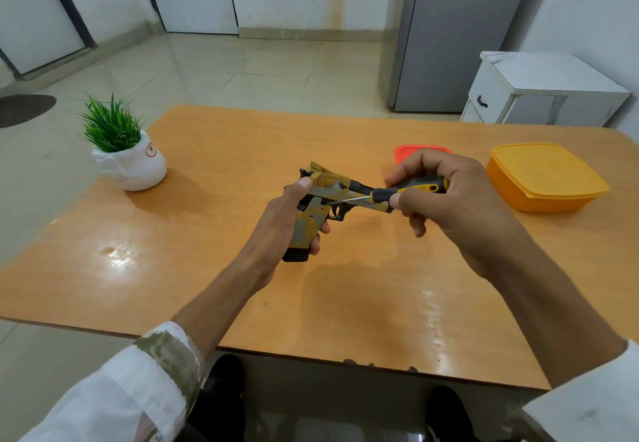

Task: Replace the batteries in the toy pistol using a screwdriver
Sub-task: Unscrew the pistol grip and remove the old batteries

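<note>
Above a glossy orange-brown wooden table (207, 268), as seen from the head camera, a yellow-and-grey plastic toy pistol with black trim (308, 225) is held clear of the tabletop, near its middle. The pistol's grip is clasped by the left hand (278, 222), with the fingers curled round the front of the grip, the thumb laid up against the rear of the slide, and the barrel pointed to the right. A screwdriver with a black-and-yellow handle and a thin metal shaft (415, 187) is gripped by the right hand (453, 196), whose fingers and thumb are curled round the handle. The shaft's tip is set against the pistol's side, just above the trigger guard; whether it is seated in a screw cannot be told. Behind the right hand a red plastic container (404, 151) is partly hidden, and an orange lidded plastic box (543, 178) is set further right. A green artificial plant in a white pot (138, 168) is placed at the table's far-left corner.
</note>
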